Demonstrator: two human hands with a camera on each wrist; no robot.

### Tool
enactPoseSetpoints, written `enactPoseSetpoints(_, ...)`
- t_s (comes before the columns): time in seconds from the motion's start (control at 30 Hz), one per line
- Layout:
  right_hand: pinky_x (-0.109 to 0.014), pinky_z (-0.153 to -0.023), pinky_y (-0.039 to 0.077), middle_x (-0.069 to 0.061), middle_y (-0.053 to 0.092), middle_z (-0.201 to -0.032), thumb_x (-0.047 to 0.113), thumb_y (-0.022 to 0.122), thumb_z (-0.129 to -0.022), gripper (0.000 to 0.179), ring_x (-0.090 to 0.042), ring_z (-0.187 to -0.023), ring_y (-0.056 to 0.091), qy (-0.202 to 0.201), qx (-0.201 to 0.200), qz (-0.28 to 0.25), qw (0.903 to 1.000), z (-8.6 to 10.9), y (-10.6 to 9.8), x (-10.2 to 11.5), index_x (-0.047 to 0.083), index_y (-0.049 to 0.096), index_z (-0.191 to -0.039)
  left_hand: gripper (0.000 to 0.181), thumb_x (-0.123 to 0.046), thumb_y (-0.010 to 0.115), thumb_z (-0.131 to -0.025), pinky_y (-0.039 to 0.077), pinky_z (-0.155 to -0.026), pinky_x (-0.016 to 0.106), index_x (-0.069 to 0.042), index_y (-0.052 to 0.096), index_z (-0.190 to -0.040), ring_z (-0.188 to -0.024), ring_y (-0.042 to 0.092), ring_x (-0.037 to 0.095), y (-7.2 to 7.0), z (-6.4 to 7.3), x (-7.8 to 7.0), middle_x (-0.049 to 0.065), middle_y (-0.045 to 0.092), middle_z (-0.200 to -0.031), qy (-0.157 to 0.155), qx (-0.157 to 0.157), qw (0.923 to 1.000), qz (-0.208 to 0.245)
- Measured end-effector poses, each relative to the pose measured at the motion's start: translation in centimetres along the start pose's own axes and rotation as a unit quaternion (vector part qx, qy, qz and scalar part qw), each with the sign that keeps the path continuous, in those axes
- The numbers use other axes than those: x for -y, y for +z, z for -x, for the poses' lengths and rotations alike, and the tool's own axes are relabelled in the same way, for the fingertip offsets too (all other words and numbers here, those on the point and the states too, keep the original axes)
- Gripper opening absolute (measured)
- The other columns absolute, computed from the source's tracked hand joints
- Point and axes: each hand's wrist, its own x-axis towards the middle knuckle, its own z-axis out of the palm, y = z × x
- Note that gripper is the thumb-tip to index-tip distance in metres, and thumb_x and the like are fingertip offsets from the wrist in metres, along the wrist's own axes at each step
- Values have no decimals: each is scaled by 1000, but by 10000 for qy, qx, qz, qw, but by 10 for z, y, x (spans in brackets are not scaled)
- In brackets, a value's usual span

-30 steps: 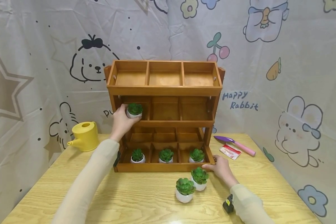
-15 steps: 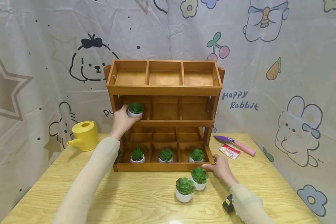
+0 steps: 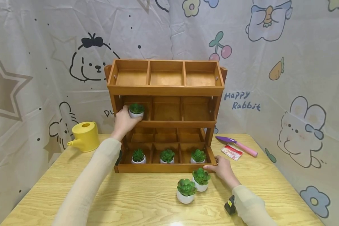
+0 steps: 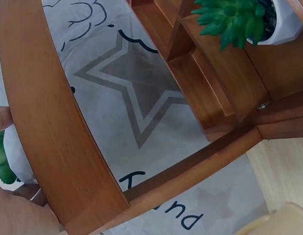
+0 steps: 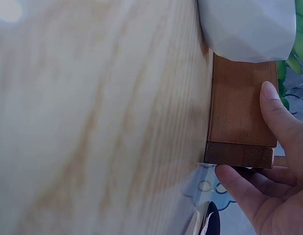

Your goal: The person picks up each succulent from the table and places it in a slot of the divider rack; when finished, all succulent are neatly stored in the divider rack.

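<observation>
My left hand (image 3: 123, 122) holds a small potted succulent (image 3: 136, 110) in a white pot, at the left compartment of the wooden shelf's middle tier. In the left wrist view that pot (image 4: 16, 154) is partly hidden behind a shelf board (image 4: 48, 117). Low on the right, my right hand (image 3: 223, 169) grips the front corner of the three-tier wooden shelf (image 3: 165, 91). The right wrist view has the thumb (image 5: 275, 105) over the bottom board's (image 5: 243, 103) edge and fingers against its end. Three succulents, such as the middle one (image 3: 167, 156), stand in the bottom tier.
Two more potted succulents (image 3: 186, 191) (image 3: 201, 179) stand on the table before the shelf's right half. A yellow watering can (image 3: 86, 136) is at the left. A purple trowel with a pink handle (image 3: 237, 146) and a red-white packet (image 3: 232, 152) lie at the right.
The left hand and its succulent have shifted very slightly to the right over the last second. The right hand stays at the shelf corner.
</observation>
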Motion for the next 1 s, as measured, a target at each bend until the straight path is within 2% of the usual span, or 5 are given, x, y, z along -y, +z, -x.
enactPoseSetpoints(0.47, -47, -82, 52, -29, 65, -107, 34, 81, -76, 70, -38, -96, 64, 60, 19, -61, 10000, 0, 0, 2, -15, 55, -119, 74, -44, 68, -82, 51, -84, 53, 7, 41, -128, -102, 60, 43, -1, 0, 1, 28, 58, -114, -285, 148, 9994, -163)
enactPoseSetpoints(0.7, -47, -82, 52, -29, 65, -106, 33, 81, -76, 69, -37, -95, 64, 60, 11, -37, 10000, 0, -1, 5, -15, 55, -118, 74, -43, 68, -82, 51, -86, 53, 7, 41, -128, -103, 59, 42, 0, 0, 3, 27, 57, -115, -192, 75, 9998, -29)
enactPoseSetpoints(0.8, -47, -81, 52, -29, 65, -106, 33, 81, -76, 69, -37, -94, 64, 23, -6, -40, 10000, -1, -1, 5, -15, 55, -118, 78, -45, 69, -82, 48, -91, 53, 5, 38, -133, -109, 56, 41, 2, 1, 3, 27, 54, -122, -167, -4, 9997, 189)
enactPoseSetpoints(0.9, -48, -82, 52, -29, 65, -105, 31, 81, -75, 68, -38, -94, 64, 6, -28, -49, 10000, 0, -1, 5, -15, 55, -117, 86, -47, 70, -81, 40, -102, 52, 1, 31, -140, -124, 47, 39, 6, 5, 4, 24, 45, -135, -100, -201, 9968, 773)
enactPoseSetpoints(1.0, -48, -83, 52, -30, 64, -106, 31, 82, -75, 68, -39, -95, 64, 41, -11, -63, 10000, 1, -1, 5, -16, 55, -117, 84, -44, 71, -82, 33, -108, 50, -2, 30, -142, -131, 40, 35, 11, 13, 5, 19, 39, -141, 277, -782, 9855, 1481)
